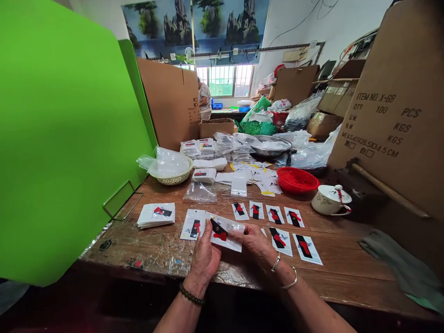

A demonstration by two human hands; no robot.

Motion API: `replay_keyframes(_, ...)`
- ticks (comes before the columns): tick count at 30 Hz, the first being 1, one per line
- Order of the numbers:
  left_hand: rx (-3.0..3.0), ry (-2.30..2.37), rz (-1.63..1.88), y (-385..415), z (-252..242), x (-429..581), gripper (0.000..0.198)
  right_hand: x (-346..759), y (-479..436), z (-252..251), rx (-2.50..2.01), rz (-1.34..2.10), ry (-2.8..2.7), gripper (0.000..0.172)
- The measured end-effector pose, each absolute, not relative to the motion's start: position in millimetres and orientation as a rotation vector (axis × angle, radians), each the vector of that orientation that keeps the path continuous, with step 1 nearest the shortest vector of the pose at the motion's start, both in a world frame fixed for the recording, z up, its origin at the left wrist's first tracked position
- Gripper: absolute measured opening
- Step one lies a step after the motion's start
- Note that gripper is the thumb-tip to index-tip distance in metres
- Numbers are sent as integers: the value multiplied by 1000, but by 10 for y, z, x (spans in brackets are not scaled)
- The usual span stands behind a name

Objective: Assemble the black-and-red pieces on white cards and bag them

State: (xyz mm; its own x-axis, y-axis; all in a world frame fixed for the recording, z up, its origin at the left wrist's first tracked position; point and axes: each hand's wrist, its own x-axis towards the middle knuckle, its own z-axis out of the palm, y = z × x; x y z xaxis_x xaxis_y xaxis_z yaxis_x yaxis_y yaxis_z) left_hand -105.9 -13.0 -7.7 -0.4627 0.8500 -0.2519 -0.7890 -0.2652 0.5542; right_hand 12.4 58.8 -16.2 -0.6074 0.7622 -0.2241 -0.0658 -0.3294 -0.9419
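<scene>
Both hands hold a clear plastic bag with a white card and a black-and-red piece in it, tilted above the table's front. My left hand grips its left side, thumb on top. The fingers of my right hand pinch its right side. Just left of it lies another bagged card with a similar piece. Farther left sits a stack of white cards with a black-and-red piece on top. To the right, cards with black-and-red pieces lie in two rows, among them one card at the near right.
Behind are a basket of plastic bags, bundled packs, loose printed cards and a red basket. A lidded cup and grey cloth are right. Cardboard and a green panel flank the table. A person stands far back.
</scene>
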Motion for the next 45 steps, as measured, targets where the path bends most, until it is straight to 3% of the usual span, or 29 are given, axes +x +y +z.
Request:
replay_keyframes(4, 147, 788, 1915, -170, -125, -1028, 23, 220, 592, -42, -849, 1995, -1405, 42)
replay_keyframes(12, 522, 1107, 1590, -334, -103, -1229, 35, 330, 751, 33, -904, 1981, -1689, 38)
replay_keyframes(18, 403, 1266, 1718, -537, -188, -1264, 40, 409, 781, 64, -841, 2089, -1590, 46)
replay_keyframes(25, 770, 1478, 1399, -798, -3, -1293, 34, 207, 409, 24, -738, 2076, -1891, 27)
replay_keyframes(28, 893, 1523, 1387, -789, 55, -1349, 26, 64, 357, 37, -668, 1842, -2138, 22)
replay_keyframes(31, 919, 1653, 1481, -740, 47, -1448, 31, -70, 399, 61, -631, 1572, -2300, 21)
replay_keyframes(40, 829, 1814, 1561, -331, 63, -1836, 38, -416, 819, 116, -520, 1398, -2457, 11)
replay_keyframes(42, 863, 1929, 1553, -220, 63, -1996, 37, -446, 1136, 111, -663, 1259, -2493, 3)
replay_keyframes(45, 937, 2156, 1482, -64, 29, -2241, 35, -437, 1757, 55, -1131, 704, -2438, 15)
